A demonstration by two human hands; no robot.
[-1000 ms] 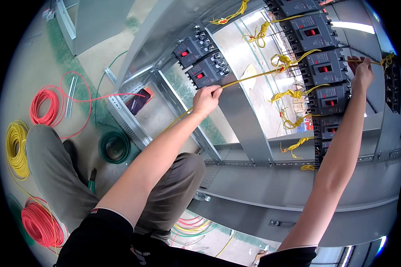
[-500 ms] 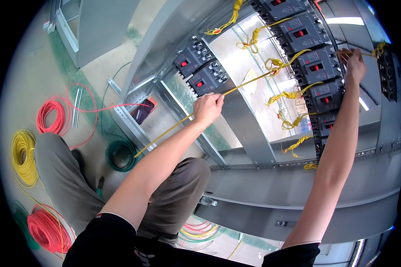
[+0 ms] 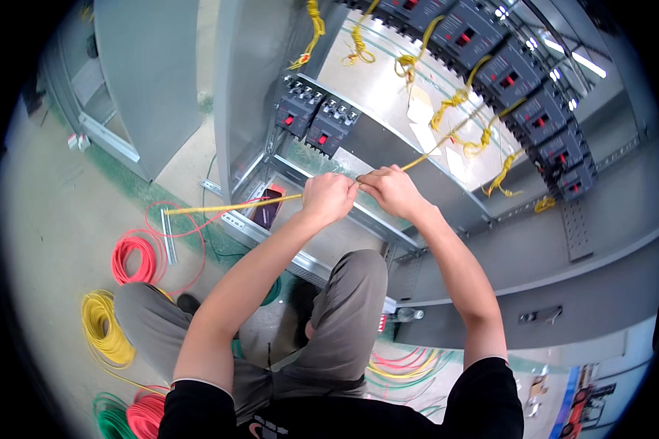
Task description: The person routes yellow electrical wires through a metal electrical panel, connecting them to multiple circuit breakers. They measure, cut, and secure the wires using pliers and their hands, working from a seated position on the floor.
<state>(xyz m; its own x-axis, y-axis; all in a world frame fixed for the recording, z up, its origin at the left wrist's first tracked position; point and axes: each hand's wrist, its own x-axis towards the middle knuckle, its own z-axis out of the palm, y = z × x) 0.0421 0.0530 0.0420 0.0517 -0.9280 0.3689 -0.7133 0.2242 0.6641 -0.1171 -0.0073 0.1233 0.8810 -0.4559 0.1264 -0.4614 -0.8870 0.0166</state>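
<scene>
My left hand is closed around a yellow wire, one stretch of which reaches out to the left over the floor. Right beside it, nearly touching, my right hand pinches the same wire with curled fingers. From there the wire rises to the right toward a row of dark grey circuit breakers with red switches. Tied yellow wire bundles hang along that row. Behind my hands, two more breakers are fixed to a metal rail. The wire between my fingertips is hidden.
A grey metal cabinet frame surrounds the breakers, with a dark box inside its lower frame. On the floor at left lie a red wire coil, a yellow coil and a green coil. A clear bottle is near my knee.
My right hand has come from beside the breakers at far right down to my left hand and now grips the yellow wire. The whole view has shifted.
</scene>
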